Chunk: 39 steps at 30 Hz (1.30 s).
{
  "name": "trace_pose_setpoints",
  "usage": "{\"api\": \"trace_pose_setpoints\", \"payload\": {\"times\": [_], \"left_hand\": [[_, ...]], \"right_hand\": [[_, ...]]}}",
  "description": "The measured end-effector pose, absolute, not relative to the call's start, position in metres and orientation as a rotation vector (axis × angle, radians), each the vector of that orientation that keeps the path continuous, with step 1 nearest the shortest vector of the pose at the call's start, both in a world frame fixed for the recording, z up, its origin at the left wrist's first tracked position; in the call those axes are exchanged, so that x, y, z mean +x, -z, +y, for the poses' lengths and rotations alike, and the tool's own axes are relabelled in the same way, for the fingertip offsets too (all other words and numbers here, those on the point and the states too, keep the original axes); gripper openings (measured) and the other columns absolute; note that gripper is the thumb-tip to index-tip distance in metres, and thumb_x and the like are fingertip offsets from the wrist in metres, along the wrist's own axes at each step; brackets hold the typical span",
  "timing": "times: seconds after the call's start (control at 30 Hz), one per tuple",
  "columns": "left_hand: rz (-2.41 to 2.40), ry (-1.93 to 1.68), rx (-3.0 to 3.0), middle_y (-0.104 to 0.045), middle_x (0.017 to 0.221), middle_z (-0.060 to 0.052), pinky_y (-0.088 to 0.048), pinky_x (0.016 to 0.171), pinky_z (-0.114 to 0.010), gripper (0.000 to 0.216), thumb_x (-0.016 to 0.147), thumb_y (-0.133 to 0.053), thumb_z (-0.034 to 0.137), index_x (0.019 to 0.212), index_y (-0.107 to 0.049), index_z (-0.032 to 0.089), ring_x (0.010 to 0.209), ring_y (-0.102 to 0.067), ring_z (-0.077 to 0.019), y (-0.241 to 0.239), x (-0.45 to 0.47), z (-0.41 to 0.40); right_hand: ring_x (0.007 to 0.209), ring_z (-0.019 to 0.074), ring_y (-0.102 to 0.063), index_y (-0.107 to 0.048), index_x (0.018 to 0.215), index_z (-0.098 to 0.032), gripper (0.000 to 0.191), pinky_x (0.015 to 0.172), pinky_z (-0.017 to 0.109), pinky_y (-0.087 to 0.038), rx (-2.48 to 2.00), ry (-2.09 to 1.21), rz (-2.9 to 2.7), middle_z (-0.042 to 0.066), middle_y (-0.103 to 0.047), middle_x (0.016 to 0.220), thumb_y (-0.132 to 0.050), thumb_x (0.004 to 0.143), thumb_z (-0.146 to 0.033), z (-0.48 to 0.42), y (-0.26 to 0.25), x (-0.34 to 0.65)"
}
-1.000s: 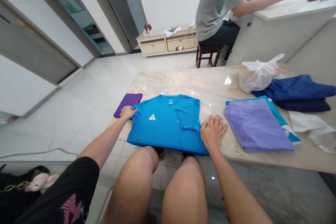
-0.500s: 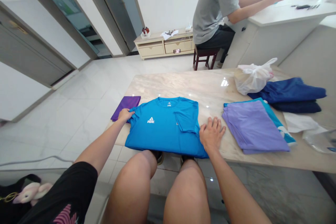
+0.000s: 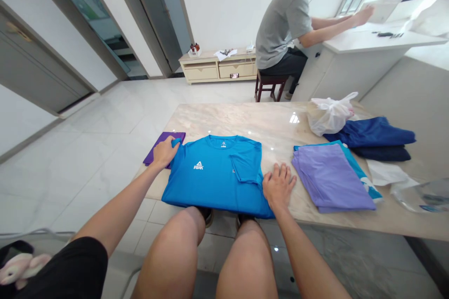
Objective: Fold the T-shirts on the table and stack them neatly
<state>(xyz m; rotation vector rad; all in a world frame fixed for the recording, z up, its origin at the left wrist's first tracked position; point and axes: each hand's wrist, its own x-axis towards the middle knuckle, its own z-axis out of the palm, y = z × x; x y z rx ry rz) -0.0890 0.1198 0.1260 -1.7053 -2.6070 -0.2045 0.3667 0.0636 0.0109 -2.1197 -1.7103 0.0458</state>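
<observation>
A bright blue T-shirt point(image 3: 213, 175) lies front-up on the marble table point(image 3: 245, 119), its right sleeve folded inward and its hem hanging over the near edge. My left hand point(image 3: 164, 150) is closed on the shirt's left sleeve, lifting a bit of blue cloth. Fingers spread, my right hand point(image 3: 278, 185) rests flat at the shirt's right edge, partly on the table. A folded purple cloth point(image 3: 158, 145) lies just left of my left hand.
A lilac garment stack point(image 3: 329, 176) over a teal one sits to the right, with dark blue folded clothes point(image 3: 373, 136), a white plastic bag point(image 3: 328, 114) and clear wrapping point(image 3: 421, 194) beyond. Another person point(image 3: 284, 23) sits on a stool at a white counter behind.
My left hand has taken up the left sleeve and raised its edge. My right hand slid slightly left along the shirt's side. The camera tilted up a little.
</observation>
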Motion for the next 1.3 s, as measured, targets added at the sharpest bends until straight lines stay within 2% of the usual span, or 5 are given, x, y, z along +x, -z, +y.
{"api": "trace_pose_setpoints", "payload": {"times": [0.43, 0.6, 0.77, 1.13, 1.3], "left_hand": [[-2.576, 0.939, -2.292, -0.079, 0.116, -0.010, -0.059, 0.077, -0.033, 0.054, 0.109, -0.047, 0.056, 0.143, -0.064, 0.017, 0.080, -0.076, -0.0205, -0.120, -0.040, 0.110], [-2.293, 0.625, -2.589, -0.077, 0.139, -0.014, -0.060, 0.110, -0.044, 0.045, 0.108, -0.049, 0.042, 0.140, -0.070, 0.019, 0.127, -0.073, -0.0293, -0.087, -0.053, 0.091], [-1.916, 0.227, -2.857, -0.047, 0.178, -0.012, -0.030, 0.140, -0.054, 0.063, 0.112, -0.042, 0.050, 0.168, -0.052, 0.022, 0.167, -0.042, -0.0291, -0.041, -0.050, 0.080], [-1.794, 0.065, -2.879, -0.029, 0.187, -0.009, 0.003, 0.141, -0.064, 0.070, 0.116, -0.032, 0.059, 0.180, -0.031, 0.029, 0.175, -0.021, -0.0318, -0.026, -0.044, 0.088], [-1.691, 0.154, -2.928, -0.037, 0.184, -0.008, -0.005, 0.144, -0.058, 0.068, 0.117, -0.030, 0.058, 0.179, -0.034, 0.030, 0.172, -0.030, -0.0274, -0.026, -0.033, 0.076]], "right_hand": [[0.162, 0.0398, -0.039, -0.059, 0.160, -0.003, 0.063, 0.133, 0.069, -0.025, -2.129, -0.063, -1.712, 0.027, -0.049, 0.172, -0.038, 0.107, -0.030, 0.063, -0.014, 0.368], [0.162, 0.0400, -0.038, -0.059, 0.159, -0.004, 0.063, 0.132, 0.069, -0.026, -2.124, -0.044, -1.714, 0.027, -0.050, 0.171, -0.041, 0.103, -0.027, 0.064, -0.011, 0.369], [0.161, 0.0398, -0.040, -0.060, 0.158, -0.006, 0.062, 0.132, 0.069, -0.027, -2.123, -0.017, -1.713, 0.026, -0.051, 0.171, -0.038, 0.106, -0.031, 0.065, -0.006, 0.371], [0.160, 0.0396, -0.041, -0.060, 0.158, -0.004, 0.063, 0.133, 0.068, -0.027, -2.135, -0.021, -1.723, 0.026, -0.050, 0.171, -0.036, 0.109, -0.034, 0.065, -0.008, 0.371], [0.160, 0.0397, -0.041, -0.060, 0.158, -0.004, 0.063, 0.133, 0.068, -0.027, -2.141, -0.025, -1.726, 0.026, -0.050, 0.171, -0.036, 0.109, -0.034, 0.065, -0.008, 0.372]]}}
